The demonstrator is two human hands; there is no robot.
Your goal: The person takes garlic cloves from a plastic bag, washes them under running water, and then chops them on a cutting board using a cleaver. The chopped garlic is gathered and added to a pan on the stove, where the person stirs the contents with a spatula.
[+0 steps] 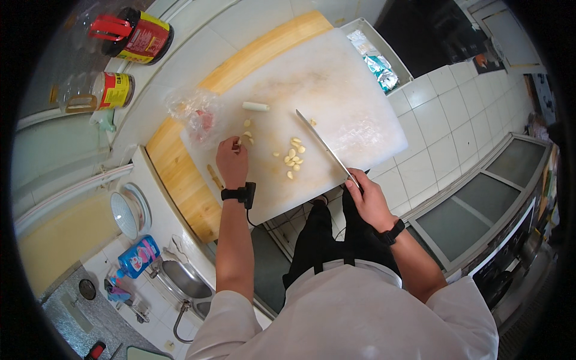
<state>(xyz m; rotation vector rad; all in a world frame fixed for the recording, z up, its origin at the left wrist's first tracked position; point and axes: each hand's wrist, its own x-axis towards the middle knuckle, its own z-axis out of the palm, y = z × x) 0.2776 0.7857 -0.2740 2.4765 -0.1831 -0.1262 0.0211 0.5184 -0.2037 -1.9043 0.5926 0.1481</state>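
My right hand (371,198) grips the handle of a kitchen knife (321,141), its blade seen nearly edge-on, slanting over a white plastic cutting board (288,94). At the board's left side, my left hand (231,159) has its fingers curled together, with what looks like a garlic clove at the fingertips. Just past them lie a few loose garlic cloves (247,123). A pile of peeled cloves (293,157) rests mid-board between my hands. One more bit of garlic (313,122) sits beside the blade. Farther back lies a white scallion or leek piece (255,106).
A clear plastic bag (202,119) with something reddish inside lies at the board's left edge, and a thin brown strip (215,176) nearer me. Crumpled clear film (360,132) lies right. Beneath is a wooden board (173,173). A tray of foil packets (375,63) stands behind; a sink (186,276) is lower left.
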